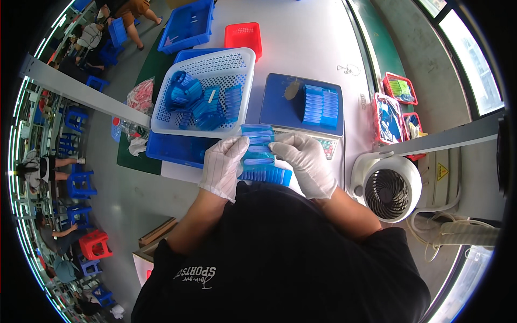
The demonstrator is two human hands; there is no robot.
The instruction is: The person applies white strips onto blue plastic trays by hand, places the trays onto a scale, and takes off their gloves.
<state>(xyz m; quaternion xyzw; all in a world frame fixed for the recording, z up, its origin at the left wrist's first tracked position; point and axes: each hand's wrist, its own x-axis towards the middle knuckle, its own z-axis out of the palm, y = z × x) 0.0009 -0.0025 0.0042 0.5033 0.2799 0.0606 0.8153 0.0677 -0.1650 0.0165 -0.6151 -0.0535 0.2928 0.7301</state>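
White-gloved left hand (225, 166) and right hand (306, 161) on translucent blue strips (259, 153); white perforated basket (207, 89) beyond left hand, red basket (243, 36) farther.

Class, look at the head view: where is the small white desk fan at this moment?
The white desk fan stands at the person's right, just beyond the gloved right hand and below the red baskets.

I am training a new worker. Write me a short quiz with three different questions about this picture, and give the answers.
1. True or false: both hands wear white gloves.
2. What do the left hand and right hand hold together?
A. a red basket
B. a row of blue plastic strips
C. a fan
3. Fill in: a stack of blue strips lies on the blue ____.

Key:
1. True.
2. B, the blue plastic strips.
3. Scale, right of the white basket. The white fan stands at the right.
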